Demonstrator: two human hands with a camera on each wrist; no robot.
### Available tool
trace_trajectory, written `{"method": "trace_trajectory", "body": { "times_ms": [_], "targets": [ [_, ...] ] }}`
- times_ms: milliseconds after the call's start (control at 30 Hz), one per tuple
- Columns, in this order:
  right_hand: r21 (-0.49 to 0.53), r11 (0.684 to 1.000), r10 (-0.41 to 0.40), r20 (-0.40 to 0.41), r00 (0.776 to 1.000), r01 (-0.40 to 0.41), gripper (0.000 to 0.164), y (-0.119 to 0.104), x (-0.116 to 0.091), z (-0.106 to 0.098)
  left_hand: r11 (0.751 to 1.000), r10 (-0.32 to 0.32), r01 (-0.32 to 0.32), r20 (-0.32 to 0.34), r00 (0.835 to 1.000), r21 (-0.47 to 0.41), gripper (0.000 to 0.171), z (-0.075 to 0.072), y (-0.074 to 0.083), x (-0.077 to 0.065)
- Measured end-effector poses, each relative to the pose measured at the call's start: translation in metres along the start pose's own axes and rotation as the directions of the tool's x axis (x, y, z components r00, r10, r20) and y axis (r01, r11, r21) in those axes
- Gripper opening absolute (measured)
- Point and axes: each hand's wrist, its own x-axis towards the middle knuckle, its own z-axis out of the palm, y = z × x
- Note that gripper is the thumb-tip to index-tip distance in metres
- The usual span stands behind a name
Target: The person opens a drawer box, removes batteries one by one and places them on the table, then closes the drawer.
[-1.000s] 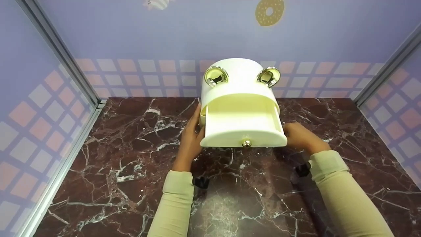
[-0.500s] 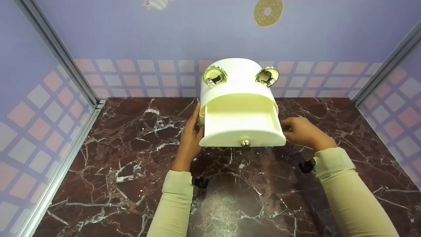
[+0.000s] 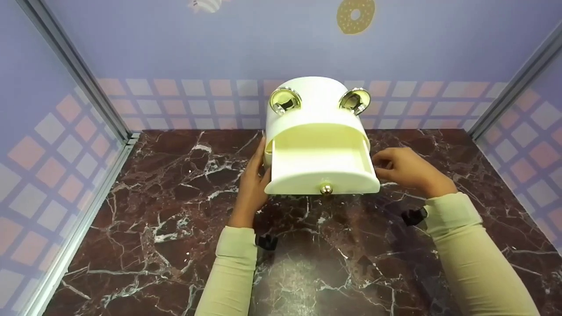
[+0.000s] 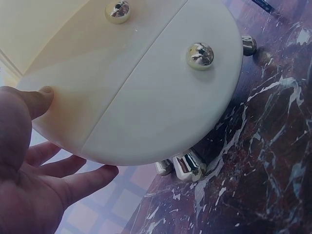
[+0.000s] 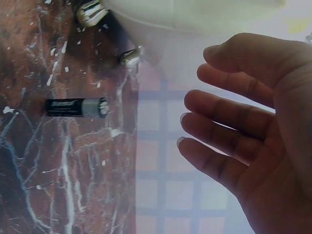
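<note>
A cream rounded-top drawer box (image 3: 314, 96) with gold ears stands at the far middle of the table in the head view. Its upper drawer (image 3: 322, 160) is pulled out toward me, with a gold knob (image 3: 326, 189) on the front. Below it, the left wrist view shows a lower drawer front (image 4: 161, 107), flush with the box. My left hand (image 3: 253, 184) rests along the box's left side, thumb near the drawer edge and fingers fairly straight. Just off the right side is my right hand (image 3: 406, 169), its fingers loosely curved with nothing between them in the right wrist view.
A black battery (image 5: 77, 107) with a silver end lies on the marbled table (image 3: 175, 263) near the box's right side, hidden from the head view. Gold feet (image 4: 190, 165) lift the box. A patterned wall (image 3: 210, 48) stands behind, and metal-edged side panels (image 3: 79, 66) flank the table.
My right hand has drawn away from the drawer box's right side, moving slightly up and to the right. The left hand and the pulled-out drawer stay as they were.
</note>
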Motion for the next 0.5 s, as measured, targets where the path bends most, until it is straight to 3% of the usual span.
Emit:
{"method": "trace_trajectory", "body": {
  "times_ms": [200, 500],
  "targets": [
    [-0.065, 0.997, -0.05, -0.043, 0.998, 0.047, 0.014, -0.006, -0.001, -0.008, 1.0, 0.015, -0.015, -0.007, 1.0, 0.006, 0.072, 0.0, 0.0, 0.001],
    [-0.034, 0.999, -0.004, -0.085, 0.996, 0.001, 0.023, -0.009, -0.007, -0.018, 1.0, 0.006, -0.006, 0.001, 1.0, 0.006, 0.07, 0.0, 0.0, -0.001]
  ]
}}
